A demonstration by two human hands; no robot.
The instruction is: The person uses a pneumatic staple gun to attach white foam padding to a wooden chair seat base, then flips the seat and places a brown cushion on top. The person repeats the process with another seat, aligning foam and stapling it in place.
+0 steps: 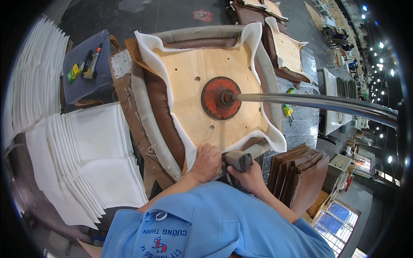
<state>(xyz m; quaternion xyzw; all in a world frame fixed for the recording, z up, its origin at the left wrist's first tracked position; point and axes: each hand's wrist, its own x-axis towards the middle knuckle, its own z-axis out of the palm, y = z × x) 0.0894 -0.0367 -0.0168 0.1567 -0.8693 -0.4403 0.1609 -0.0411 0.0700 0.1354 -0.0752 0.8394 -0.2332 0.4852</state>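
Observation:
A plywood seat panel point(180, 92) lies underside up, with white padding point(172, 124) standing along its sides and a brown leather cover point(160, 112) spreading beneath. A round red press plate point(211, 92) bears on the panel's middle. At the near edge, my left hand point(207, 163) is closed, its fingers curled over the border of the seat cover; the folded material under them is mostly hidden. Just right of it, my right hand point(250, 177) grips a staple gun point(237, 160) at the near edge of the seat. The gun's nose is hidden from this view.
A shiny metal bar point(318, 103) runs rightward from the press plate. White padding sheets point(101, 133) are stacked at left, beside a dark stool point(86, 86) carrying tools. Folded brown covers point(297, 176) stand at right. More padded seat panels point(287, 51) lie beyond, on a wrapped table.

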